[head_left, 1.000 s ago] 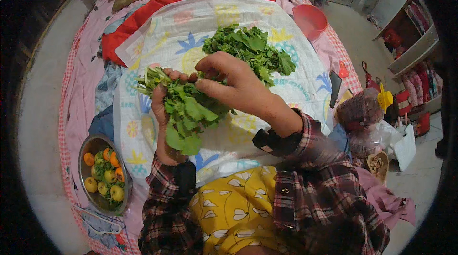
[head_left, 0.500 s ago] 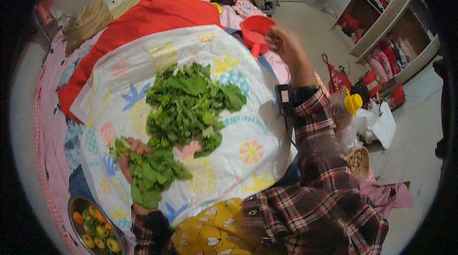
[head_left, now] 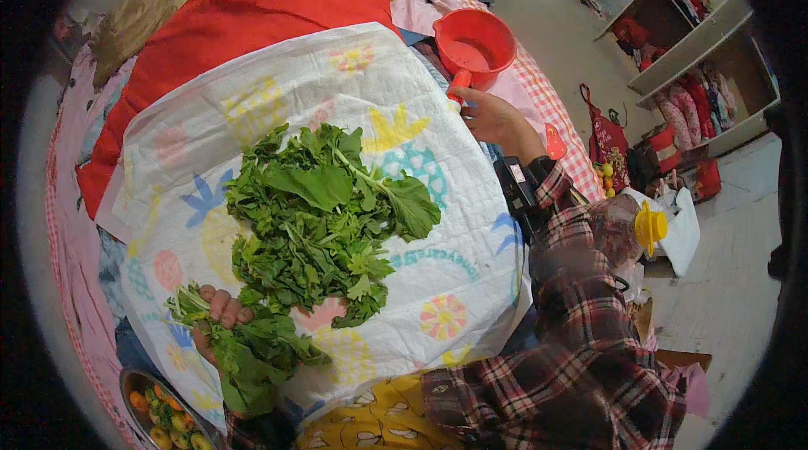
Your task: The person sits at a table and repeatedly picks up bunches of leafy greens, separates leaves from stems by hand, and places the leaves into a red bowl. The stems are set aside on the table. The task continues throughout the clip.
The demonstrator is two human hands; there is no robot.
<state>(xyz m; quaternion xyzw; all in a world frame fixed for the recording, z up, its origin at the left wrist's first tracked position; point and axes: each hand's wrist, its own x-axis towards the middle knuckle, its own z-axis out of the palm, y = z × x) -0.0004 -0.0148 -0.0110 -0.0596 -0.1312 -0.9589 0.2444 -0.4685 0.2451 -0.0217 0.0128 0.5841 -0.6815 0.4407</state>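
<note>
My left hand (head_left: 223,308), fingers wrapped round the stems, holds a bunch of leafy greens (head_left: 261,357) over the lower left of a white patterned sheet (head_left: 471,298). A larger heap of cut leafy greens (head_left: 311,206) lies on the middle of the sheet, with one long-stemmed leaf on its right side. At the sheet's upper right edge, my right hand (head_left: 501,123) has its fingers closed at the handle end of a red plastic dipper (head_left: 477,42). The dipper's bowl faces up, and nothing shows inside it. My palm hides part of the grip.
A metal bowl of tomatoes and greens (head_left: 168,416) stands at the lower left. Red cloth (head_left: 252,21) lies beyond the sheet. To the right are a clear bottle with a yellow cap (head_left: 648,227), a white bag (head_left: 677,235) and open shelves holding clothes (head_left: 699,105).
My right hand has come down from the side of the dipper's bowl to its handle. The left hand still grips its bunch. The whole view has shifted a little.
</note>
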